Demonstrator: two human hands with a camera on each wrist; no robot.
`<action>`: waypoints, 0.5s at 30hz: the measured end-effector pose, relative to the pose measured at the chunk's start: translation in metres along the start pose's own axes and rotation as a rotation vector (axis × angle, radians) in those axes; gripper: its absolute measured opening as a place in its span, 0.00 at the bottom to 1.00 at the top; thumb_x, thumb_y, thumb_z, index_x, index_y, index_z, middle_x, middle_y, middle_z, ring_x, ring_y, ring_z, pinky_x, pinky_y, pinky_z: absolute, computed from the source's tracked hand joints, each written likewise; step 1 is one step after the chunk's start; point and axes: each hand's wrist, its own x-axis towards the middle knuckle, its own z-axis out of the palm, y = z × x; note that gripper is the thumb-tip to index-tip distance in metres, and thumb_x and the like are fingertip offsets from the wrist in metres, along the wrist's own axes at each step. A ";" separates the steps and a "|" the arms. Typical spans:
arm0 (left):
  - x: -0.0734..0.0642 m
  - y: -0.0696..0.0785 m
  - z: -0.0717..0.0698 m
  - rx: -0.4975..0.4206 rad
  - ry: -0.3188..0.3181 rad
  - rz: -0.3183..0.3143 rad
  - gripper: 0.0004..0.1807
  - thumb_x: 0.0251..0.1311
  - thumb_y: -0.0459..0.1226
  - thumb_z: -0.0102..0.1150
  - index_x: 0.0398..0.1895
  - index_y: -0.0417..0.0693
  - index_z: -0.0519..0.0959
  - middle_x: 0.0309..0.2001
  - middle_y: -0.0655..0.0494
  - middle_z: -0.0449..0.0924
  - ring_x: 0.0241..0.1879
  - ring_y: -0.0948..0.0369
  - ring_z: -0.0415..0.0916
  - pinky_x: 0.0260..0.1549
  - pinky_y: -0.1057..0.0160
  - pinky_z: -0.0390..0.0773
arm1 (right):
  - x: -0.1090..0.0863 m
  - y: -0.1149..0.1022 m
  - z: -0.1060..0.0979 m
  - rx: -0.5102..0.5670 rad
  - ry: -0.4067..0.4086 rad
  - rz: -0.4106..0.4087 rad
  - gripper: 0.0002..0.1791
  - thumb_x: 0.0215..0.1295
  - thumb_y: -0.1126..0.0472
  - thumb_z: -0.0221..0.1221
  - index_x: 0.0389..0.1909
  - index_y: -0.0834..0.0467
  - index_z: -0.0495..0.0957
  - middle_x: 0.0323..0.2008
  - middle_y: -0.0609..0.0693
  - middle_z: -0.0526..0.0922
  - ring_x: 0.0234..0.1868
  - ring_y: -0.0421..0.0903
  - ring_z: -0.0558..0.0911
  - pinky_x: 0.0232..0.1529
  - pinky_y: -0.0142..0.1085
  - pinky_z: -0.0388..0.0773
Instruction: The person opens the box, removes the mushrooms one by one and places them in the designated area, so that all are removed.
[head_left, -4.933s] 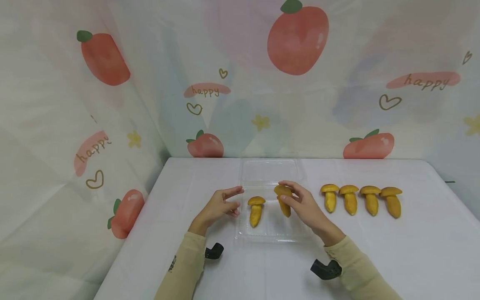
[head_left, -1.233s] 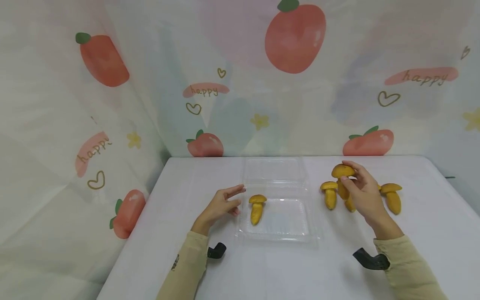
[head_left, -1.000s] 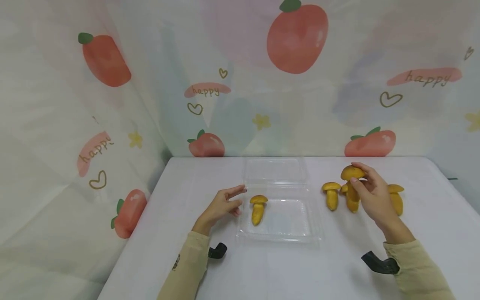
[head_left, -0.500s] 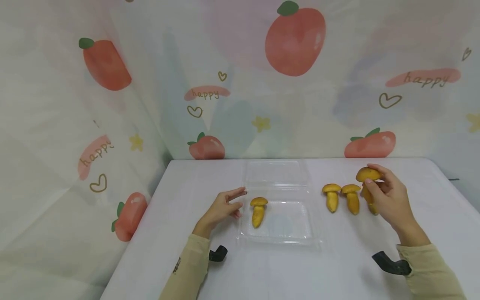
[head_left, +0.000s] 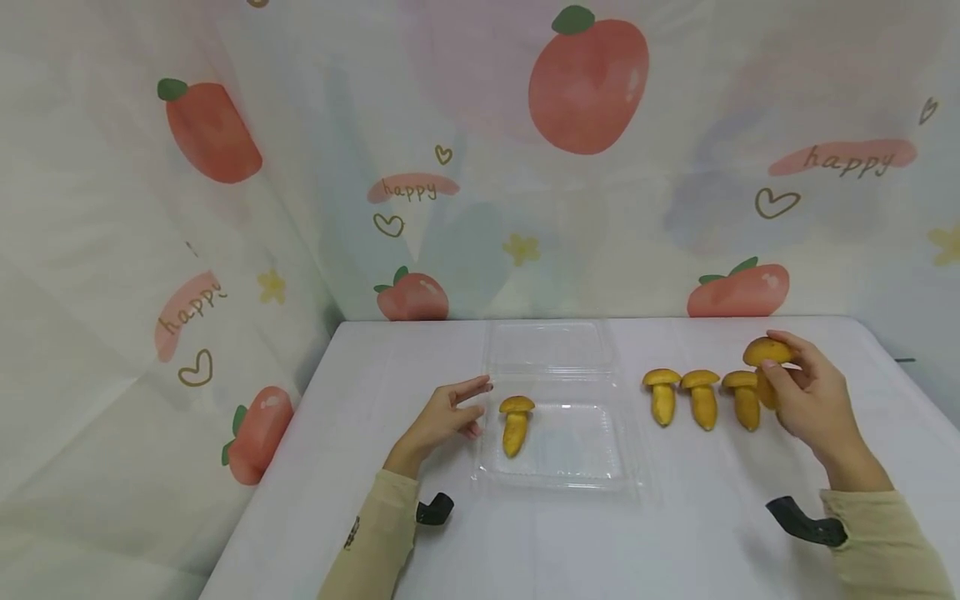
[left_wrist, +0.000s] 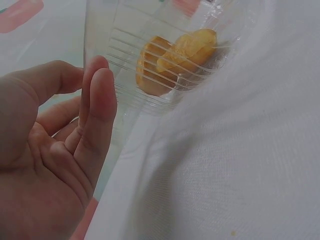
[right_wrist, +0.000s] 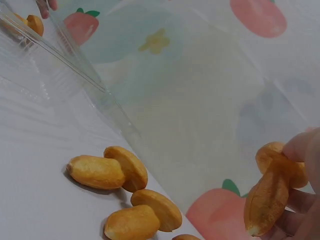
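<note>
My right hand (head_left: 813,408) pinches a yellow-brown mushroom (head_left: 767,352) by its cap, held above the right end of a mushroom row. In the right wrist view that mushroom (right_wrist: 270,195) hangs stem down between thumb and fingers. My left hand (head_left: 438,421) is at the left side of a clear plastic clamshell box (head_left: 570,446), fingers extended. The left wrist view shows these fingers (left_wrist: 102,92) against the ribbed box wall. One mushroom (head_left: 515,427) lies inside the box at its left, cap away from me. The box's lid (head_left: 550,343) lies folded back.
Three mushrooms, a left one (head_left: 662,398), a middle one (head_left: 702,400) and a right one (head_left: 743,400), show on the white table (head_left: 570,550) right of the box. The right hand covers the row's right end. A printed cloth (head_left: 480,250) stands behind the table.
Earlier, my right hand held a mushroom over the box. It has since carried a mushroom right, along the row to its right end. The left hand has stayed at the box.
</note>
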 end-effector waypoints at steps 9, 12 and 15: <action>-0.001 -0.001 0.000 0.002 0.007 0.006 0.33 0.69 0.28 0.52 0.77 0.42 0.62 0.73 0.41 0.68 0.21 0.68 0.76 0.26 0.71 0.82 | 0.004 0.018 -0.011 -0.049 -0.002 0.078 0.28 0.79 0.57 0.48 0.77 0.55 0.61 0.50 0.28 0.67 0.38 0.19 0.69 0.37 0.09 0.70; -0.001 0.000 0.000 0.000 0.002 0.005 0.33 0.69 0.28 0.53 0.77 0.43 0.61 0.73 0.42 0.68 0.21 0.68 0.76 0.27 0.71 0.82 | 0.004 0.023 -0.014 -0.075 -0.023 0.130 0.30 0.79 0.55 0.47 0.79 0.54 0.58 0.59 0.47 0.70 0.43 0.24 0.71 0.37 0.08 0.70; -0.001 0.000 0.000 0.000 -0.004 0.007 0.33 0.69 0.28 0.52 0.77 0.42 0.61 0.74 0.41 0.67 0.21 0.69 0.76 0.27 0.71 0.82 | 0.003 0.027 -0.018 -0.090 -0.034 0.173 0.31 0.79 0.53 0.47 0.80 0.50 0.56 0.67 0.60 0.63 0.46 0.27 0.70 0.37 0.08 0.70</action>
